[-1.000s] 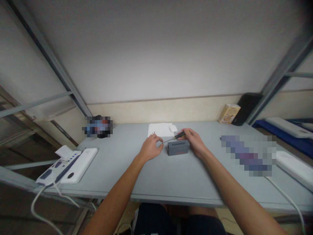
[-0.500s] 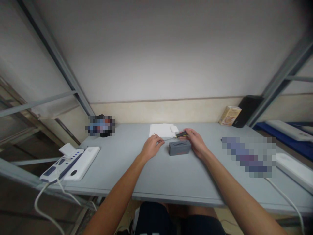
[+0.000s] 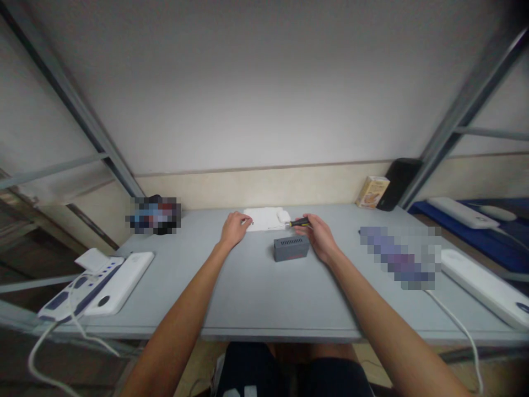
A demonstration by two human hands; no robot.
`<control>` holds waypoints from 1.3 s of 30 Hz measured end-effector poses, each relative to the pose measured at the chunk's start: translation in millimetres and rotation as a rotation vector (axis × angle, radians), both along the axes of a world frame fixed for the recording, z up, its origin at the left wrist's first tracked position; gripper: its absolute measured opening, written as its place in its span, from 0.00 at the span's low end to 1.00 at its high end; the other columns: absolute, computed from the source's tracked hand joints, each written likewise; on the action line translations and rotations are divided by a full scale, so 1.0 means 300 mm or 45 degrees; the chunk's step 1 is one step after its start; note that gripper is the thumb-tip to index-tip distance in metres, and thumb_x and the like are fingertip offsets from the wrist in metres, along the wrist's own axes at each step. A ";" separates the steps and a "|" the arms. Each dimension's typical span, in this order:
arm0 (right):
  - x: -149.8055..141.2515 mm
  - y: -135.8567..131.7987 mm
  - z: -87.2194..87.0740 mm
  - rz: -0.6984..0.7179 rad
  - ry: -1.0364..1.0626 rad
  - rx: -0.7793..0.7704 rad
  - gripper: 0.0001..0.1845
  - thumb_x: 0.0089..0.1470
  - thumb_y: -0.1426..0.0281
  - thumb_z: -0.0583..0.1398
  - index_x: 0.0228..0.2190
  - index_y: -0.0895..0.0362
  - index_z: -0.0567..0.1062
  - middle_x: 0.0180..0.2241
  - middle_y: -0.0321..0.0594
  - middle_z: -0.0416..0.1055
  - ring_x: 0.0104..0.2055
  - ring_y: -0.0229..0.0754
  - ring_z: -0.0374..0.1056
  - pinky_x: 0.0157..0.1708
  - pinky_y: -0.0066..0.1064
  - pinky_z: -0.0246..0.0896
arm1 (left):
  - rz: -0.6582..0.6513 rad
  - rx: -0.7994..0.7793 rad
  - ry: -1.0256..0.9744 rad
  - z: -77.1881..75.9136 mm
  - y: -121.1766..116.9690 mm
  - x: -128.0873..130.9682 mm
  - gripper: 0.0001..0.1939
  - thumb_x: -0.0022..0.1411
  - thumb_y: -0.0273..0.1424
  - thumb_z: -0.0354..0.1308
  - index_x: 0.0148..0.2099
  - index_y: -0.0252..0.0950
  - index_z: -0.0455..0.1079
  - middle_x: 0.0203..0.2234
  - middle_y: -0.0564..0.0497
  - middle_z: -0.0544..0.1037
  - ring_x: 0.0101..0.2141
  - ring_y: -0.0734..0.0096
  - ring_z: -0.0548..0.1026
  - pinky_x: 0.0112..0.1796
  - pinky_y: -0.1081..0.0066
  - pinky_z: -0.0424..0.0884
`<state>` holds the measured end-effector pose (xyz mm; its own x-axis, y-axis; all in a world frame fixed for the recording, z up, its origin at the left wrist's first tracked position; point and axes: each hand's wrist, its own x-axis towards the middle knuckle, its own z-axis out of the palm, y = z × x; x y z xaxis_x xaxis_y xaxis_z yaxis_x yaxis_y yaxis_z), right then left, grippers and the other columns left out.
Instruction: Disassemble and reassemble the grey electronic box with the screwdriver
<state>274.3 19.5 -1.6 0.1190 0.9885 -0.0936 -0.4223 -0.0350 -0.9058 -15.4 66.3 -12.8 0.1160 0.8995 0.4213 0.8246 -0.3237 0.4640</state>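
My right hand is wrapped round the black and yellow handle of a screwdriver. Its thin metal shaft points left over a white sheet. At the left edge of that sheet is my left hand, its fingertips pinched together; what they hold, if anything, is too small to make out. A tiny dark piece lies by those fingertips. Just in front of the sheet, between the hands, a dark grey box with a row of slots along its top stands on the desk.
A small white object sits at the sheet's right side. On the left of the desk lie a power strip and a white slab-shaped device. A yellow carton and a black case stand at the back right.
My left hand has moved left, away from the screwdriver's shaft, to the sheet's left edge. My right hand still holds the screwdriver. The whole view has shifted slightly.
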 end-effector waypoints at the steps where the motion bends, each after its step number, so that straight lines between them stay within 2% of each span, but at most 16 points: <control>1: -0.002 -0.002 0.003 0.000 0.008 -0.002 0.05 0.62 0.66 0.59 0.39 0.54 0.72 0.36 0.41 0.81 0.31 0.39 0.79 0.32 0.29 0.78 | -0.008 -0.003 0.001 -0.009 0.008 0.001 0.11 0.67 0.35 0.59 0.41 0.38 0.82 0.37 0.45 0.80 0.43 0.59 0.74 0.48 0.63 0.68; 7: -0.008 -0.010 0.017 0.003 0.015 -0.026 0.05 0.62 0.66 0.58 0.38 0.54 0.72 0.35 0.41 0.81 0.30 0.39 0.79 0.30 0.27 0.77 | 0.002 0.015 -0.051 -0.044 0.017 0.011 0.11 0.66 0.36 0.59 0.43 0.39 0.82 0.38 0.45 0.79 0.43 0.60 0.73 0.50 0.62 0.68; 12: -0.007 -0.011 0.021 -0.009 0.006 -0.026 0.07 0.60 0.64 0.61 0.39 0.53 0.72 0.36 0.41 0.81 0.30 0.39 0.79 0.31 0.29 0.76 | 0.007 0.048 -0.143 -0.051 0.005 -0.007 0.14 0.69 0.33 0.54 0.41 0.37 0.82 0.37 0.46 0.81 0.41 0.61 0.75 0.49 0.62 0.70; 15: 0.005 -0.006 0.023 -0.042 0.036 -0.029 0.08 0.59 0.64 0.60 0.39 0.53 0.72 0.36 0.39 0.81 0.28 0.38 0.77 0.28 0.27 0.75 | 0.037 0.083 -0.198 -0.035 -0.021 -0.007 0.16 0.70 0.31 0.51 0.42 0.36 0.81 0.37 0.45 0.81 0.40 0.62 0.75 0.47 0.62 0.71; 18: 0.032 0.007 0.023 -0.147 0.015 -0.027 0.11 0.54 0.63 0.60 0.40 0.53 0.72 0.30 0.36 0.79 0.22 0.36 0.71 0.20 0.26 0.68 | 0.051 0.144 -0.253 0.009 -0.087 0.022 0.16 0.71 0.32 0.50 0.43 0.36 0.80 0.38 0.45 0.80 0.41 0.63 0.75 0.48 0.62 0.70; 20: 0.056 0.017 0.022 -0.238 -0.009 -0.015 0.13 0.51 0.62 0.61 0.39 0.54 0.73 0.23 0.33 0.74 0.19 0.36 0.67 0.16 0.26 0.62 | -0.132 0.173 -0.358 0.049 -0.154 0.061 0.15 0.72 0.34 0.50 0.43 0.36 0.79 0.40 0.45 0.80 0.42 0.64 0.75 0.49 0.64 0.70; 23: 0.086 0.026 0.020 -0.281 -0.010 0.015 0.15 0.48 0.61 0.61 0.38 0.54 0.71 0.19 0.30 0.68 0.19 0.36 0.64 0.16 0.26 0.59 | -0.507 0.058 -0.397 0.098 -0.260 0.135 0.16 0.73 0.37 0.51 0.51 0.38 0.76 0.44 0.45 0.78 0.44 0.65 0.75 0.50 0.65 0.70; 26: 0.094 0.023 0.023 -0.287 -0.017 0.039 0.14 0.47 0.60 0.60 0.36 0.53 0.70 0.18 0.28 0.65 0.18 0.35 0.61 0.17 0.26 0.58 | -0.750 -0.065 -0.341 0.111 -0.328 0.199 0.17 0.69 0.37 0.58 0.56 0.38 0.73 0.47 0.45 0.78 0.45 0.64 0.75 0.50 0.65 0.71; 28: 0.086 0.015 0.029 -0.250 -0.039 0.048 0.14 0.47 0.60 0.61 0.35 0.53 0.69 0.17 0.27 0.63 0.17 0.34 0.58 0.17 0.26 0.55 | -0.728 -0.101 -0.337 0.102 -0.339 0.223 0.18 0.66 0.35 0.60 0.57 0.38 0.73 0.48 0.45 0.79 0.44 0.64 0.75 0.48 0.65 0.71; 32: 0.052 -0.012 0.045 -0.107 -0.129 0.072 0.14 0.48 0.58 0.63 0.33 0.54 0.72 0.15 0.25 0.59 0.15 0.33 0.53 0.15 0.25 0.47 | -0.559 -0.161 -0.390 0.070 -0.309 0.222 0.16 0.67 0.36 0.59 0.55 0.38 0.75 0.40 0.48 0.81 0.36 0.67 0.74 0.42 0.67 0.72; 35: 0.021 -0.037 0.049 0.047 -0.498 0.135 0.16 0.52 0.54 0.62 0.33 0.54 0.75 0.14 0.26 0.58 0.15 0.34 0.52 0.16 0.26 0.44 | -0.490 -0.139 -0.367 0.048 -0.276 0.196 0.17 0.70 0.38 0.54 0.55 0.37 0.75 0.40 0.48 0.81 0.36 0.67 0.74 0.42 0.67 0.72; 39: -0.014 -0.064 0.032 0.293 -0.996 0.322 0.19 0.51 0.51 0.65 0.36 0.53 0.78 0.18 0.29 0.69 0.20 0.38 0.61 0.23 0.27 0.55 | -0.410 -0.022 -0.185 0.017 -0.242 0.168 0.15 0.73 0.36 0.51 0.48 0.36 0.77 0.38 0.46 0.80 0.40 0.63 0.74 0.47 0.63 0.70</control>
<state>270.2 0.3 8.1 -0.1489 0.9761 0.1586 0.3212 0.1994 -0.9258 35.0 -6.4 -7.8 0.3350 0.8337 0.4390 0.6064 -0.5474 0.5768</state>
